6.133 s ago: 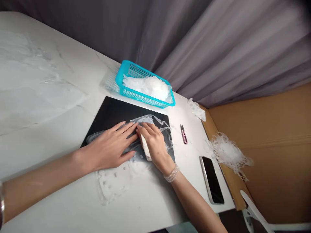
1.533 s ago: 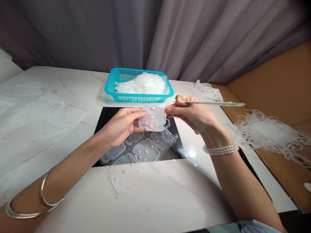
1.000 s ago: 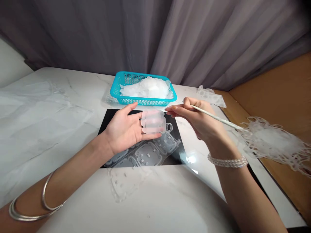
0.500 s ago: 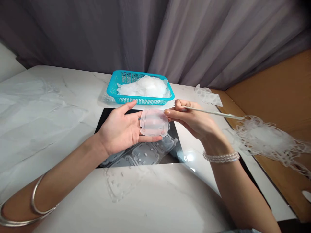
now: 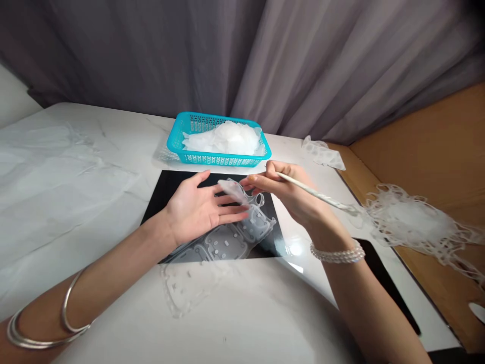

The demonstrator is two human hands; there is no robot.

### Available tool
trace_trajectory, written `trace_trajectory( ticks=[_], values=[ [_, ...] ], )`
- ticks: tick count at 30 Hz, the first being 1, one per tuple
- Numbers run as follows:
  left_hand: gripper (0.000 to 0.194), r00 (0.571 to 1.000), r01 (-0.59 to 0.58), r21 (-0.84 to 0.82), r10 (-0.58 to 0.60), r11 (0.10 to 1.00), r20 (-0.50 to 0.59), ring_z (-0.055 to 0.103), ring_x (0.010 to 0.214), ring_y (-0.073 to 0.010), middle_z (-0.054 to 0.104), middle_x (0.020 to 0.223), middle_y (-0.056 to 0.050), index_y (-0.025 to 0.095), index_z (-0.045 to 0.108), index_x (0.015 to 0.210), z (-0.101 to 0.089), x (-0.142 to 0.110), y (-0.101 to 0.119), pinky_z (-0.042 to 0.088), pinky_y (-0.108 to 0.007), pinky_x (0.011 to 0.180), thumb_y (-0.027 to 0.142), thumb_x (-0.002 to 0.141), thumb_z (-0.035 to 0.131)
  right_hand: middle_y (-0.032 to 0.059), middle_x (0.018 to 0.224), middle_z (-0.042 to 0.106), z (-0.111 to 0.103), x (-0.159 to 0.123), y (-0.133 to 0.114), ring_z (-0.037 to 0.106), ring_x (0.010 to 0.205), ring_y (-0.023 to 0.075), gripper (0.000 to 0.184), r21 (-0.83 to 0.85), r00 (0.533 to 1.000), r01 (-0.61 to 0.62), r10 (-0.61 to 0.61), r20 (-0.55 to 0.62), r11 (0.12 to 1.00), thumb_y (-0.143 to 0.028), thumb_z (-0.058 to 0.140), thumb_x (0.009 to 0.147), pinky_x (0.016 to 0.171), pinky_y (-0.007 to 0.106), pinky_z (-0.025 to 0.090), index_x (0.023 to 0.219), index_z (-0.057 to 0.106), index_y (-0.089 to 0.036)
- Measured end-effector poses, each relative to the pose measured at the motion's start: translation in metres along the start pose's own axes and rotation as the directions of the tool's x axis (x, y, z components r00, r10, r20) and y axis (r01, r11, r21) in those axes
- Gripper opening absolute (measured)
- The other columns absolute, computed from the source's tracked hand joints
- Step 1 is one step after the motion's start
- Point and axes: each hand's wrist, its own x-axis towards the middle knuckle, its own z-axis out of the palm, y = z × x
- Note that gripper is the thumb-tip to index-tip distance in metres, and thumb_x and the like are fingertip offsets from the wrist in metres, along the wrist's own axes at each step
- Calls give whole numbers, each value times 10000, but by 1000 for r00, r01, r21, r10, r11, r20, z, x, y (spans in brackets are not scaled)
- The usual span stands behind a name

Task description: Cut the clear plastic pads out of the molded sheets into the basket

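My left hand (image 5: 199, 210) is palm up with its fingers stretched out and spread. A small translucent plastic piece (image 5: 234, 192) stands tilted and slightly blurred at those fingers; whether it rests on them I cannot tell. Close by its right side are the fingertips of my right hand (image 5: 290, 189), which is closed round a thin whitish stick-like tool (image 5: 316, 193). The tool's tip is hard to make out. Under my left hand lies a clear moulded plastic sheet (image 5: 223, 242) with outlined panels and small raised bits, partly over a black mat (image 5: 275, 237).
A blue perforated basket (image 5: 217, 160) holding whitish translucent pieces stands behind the mat. Tangled clear plastic scrap (image 5: 420, 220) lies at the right, near a brown board (image 5: 428, 151). A perforated sheet scrap (image 5: 324, 153) is at the back right. Clear plastic film (image 5: 56, 172) covers the table's left.
The translucent piece has gone from facing me nearly flat to tilted edge-on. My right hand has shifted slightly left, and its tool slants more steeply.
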Motion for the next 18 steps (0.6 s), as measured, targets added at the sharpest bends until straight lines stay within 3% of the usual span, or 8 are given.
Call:
trace_trajectory(
  ticks=[3,7,12,15,18],
  values=[
    [643,997,-23,-27,25,999,79,574,1251,-367,602,1326,-246,63,426,1444,0,-1,1,411,-575,1072,500,997,278,27,788,676,0,1,0,689,853,199,415,-10,1000,-17,17,0,1000,-419,717,831,765,328,510,646,406,-216],
    [640,994,-11,8,10,1000,108,555,1276,-383,572,1385,-228,127,410,1468,1,-4,4,397,-614,1059,533,986,297,27,801,665,-11,7,9,671,916,209,415,-38,993,-10,6,-114,999,-427,740,798,789,331,511,656,408,-222],
    [634,992,1,68,-9,998,125,553,1273,-400,547,1425,-203,150,449,1446,4,-6,4,403,-605,1055,555,976,324,-17,716,639,-11,7,21,605,723,154,428,13,993,-115,115,18,993,-328,800,718,710,307,476,666,388,-224],
    [607,998,-51,109,46,993,46,588,1235,-388,552,1409,-217,152,442,1447,3,-6,5,442,-588,1030,528,983,333,-22,690,624,-2,17,21,574,676,133,467,19,998,-57,57,-29,998,-289,796,698,687,296,474,625,340,-221],
    [596,985,-137,130,149,982,-89,631,1175,-378,529,1403,-263,129,392,1469,-3,-4,13,493,-559,989,463,975,400,-6,708,605,8,55,17,584,700,142,468,3,985,80,-79,-154,997,-291,768,696,675,302,494,607,313,-225]
  ],
)
